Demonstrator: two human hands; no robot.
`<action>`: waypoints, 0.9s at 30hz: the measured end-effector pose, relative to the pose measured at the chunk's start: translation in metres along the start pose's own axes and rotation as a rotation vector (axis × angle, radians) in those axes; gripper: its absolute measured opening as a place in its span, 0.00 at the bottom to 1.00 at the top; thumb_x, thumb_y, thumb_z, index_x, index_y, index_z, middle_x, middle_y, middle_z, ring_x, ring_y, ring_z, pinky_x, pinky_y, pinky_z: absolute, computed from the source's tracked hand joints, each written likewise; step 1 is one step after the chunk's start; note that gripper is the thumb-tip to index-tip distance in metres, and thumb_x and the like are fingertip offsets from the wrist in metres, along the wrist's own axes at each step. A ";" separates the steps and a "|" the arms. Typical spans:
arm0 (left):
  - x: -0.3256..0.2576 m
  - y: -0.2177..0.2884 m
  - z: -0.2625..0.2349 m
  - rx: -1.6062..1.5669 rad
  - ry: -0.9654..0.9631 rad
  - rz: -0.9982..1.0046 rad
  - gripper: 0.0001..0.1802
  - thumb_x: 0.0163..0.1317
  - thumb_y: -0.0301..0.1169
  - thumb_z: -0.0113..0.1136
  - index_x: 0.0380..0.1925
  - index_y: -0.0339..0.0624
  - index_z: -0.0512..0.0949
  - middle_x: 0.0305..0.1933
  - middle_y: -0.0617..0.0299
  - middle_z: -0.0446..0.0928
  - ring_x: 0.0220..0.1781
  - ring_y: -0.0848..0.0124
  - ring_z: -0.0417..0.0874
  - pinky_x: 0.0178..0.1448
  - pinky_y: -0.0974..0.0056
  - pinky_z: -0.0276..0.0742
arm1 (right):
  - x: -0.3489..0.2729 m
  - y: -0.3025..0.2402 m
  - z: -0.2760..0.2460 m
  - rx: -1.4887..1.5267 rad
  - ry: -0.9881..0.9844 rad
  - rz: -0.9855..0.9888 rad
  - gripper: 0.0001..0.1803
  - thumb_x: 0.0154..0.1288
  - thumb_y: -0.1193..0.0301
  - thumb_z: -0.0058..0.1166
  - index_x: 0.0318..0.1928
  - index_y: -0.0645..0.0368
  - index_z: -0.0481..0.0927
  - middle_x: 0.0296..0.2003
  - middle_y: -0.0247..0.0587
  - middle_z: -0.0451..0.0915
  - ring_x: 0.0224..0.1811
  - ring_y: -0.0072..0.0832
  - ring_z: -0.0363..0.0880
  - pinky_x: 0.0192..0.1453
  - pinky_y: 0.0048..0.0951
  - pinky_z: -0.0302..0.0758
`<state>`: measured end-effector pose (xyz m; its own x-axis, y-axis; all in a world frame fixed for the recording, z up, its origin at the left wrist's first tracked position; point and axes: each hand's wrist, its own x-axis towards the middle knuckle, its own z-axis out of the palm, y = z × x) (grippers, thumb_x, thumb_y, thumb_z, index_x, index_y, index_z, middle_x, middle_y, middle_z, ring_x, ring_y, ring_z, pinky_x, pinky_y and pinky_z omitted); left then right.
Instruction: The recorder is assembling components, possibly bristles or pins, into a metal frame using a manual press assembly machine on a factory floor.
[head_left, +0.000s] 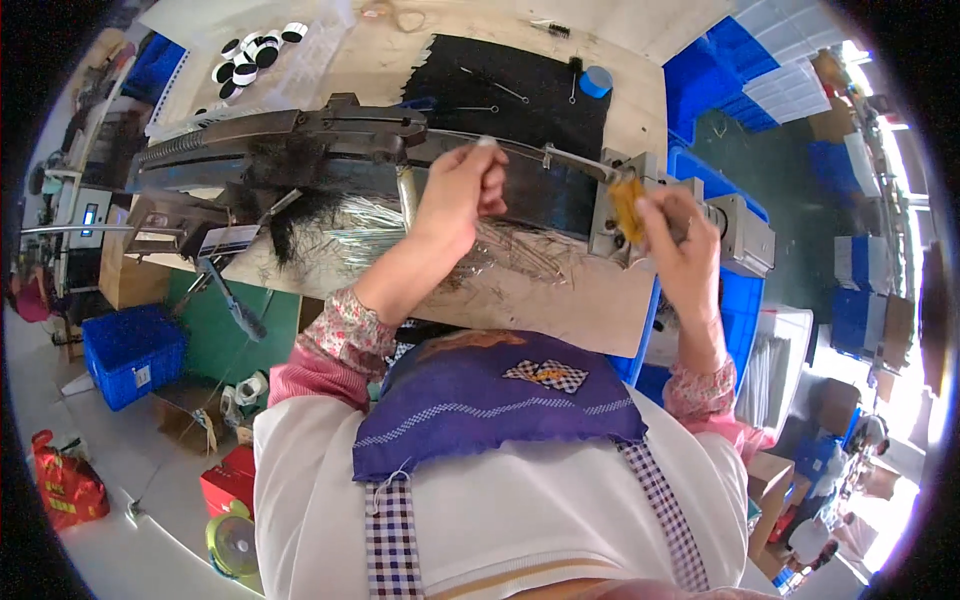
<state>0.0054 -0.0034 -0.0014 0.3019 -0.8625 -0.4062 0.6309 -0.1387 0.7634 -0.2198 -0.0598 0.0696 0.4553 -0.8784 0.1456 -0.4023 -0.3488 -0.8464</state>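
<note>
My left hand (462,195) is closed in front of the long dark metal machine (350,130), its fingertips by a thin metal rod (575,158). Whatever it may pinch is hidden or too small to make out; something pale shows at one fingertip. At the machine's right end, my right hand (682,235) has its fingers bent around the edge of a yellow piece (628,205) on the metal head (608,225). A bundle of thin shiny wires (375,240) lies on the bench beside my left forearm. Black bristles (290,190) are heaped left of it.
Behind the machine, a black cloth (490,80) carries looped wire pieces, a small brush (574,75) and a blue cap (596,81). Several white-and-black round pieces (245,72) sit in clear plastic at far left. Blue crates (135,355) stand around the bench. A purple cushion-like apron (480,400) covers my front.
</note>
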 end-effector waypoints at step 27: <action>-0.005 0.002 0.005 -0.403 -0.295 0.095 0.42 0.66 0.61 0.38 0.61 0.31 0.57 0.62 0.43 0.64 0.70 0.53 0.60 0.73 0.52 0.55 | 0.144 -0.034 0.081 -0.291 -0.824 -0.178 0.16 0.70 0.65 0.45 0.54 0.59 0.73 0.42 0.48 0.78 0.41 0.35 0.79 0.46 0.34 0.77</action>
<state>0.0018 -0.0015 0.0045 0.1938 -0.9709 -0.1407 0.8534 0.0961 0.5124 -0.0757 -0.1482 0.0776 0.9116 -0.3286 -0.2470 -0.4060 -0.6254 -0.6664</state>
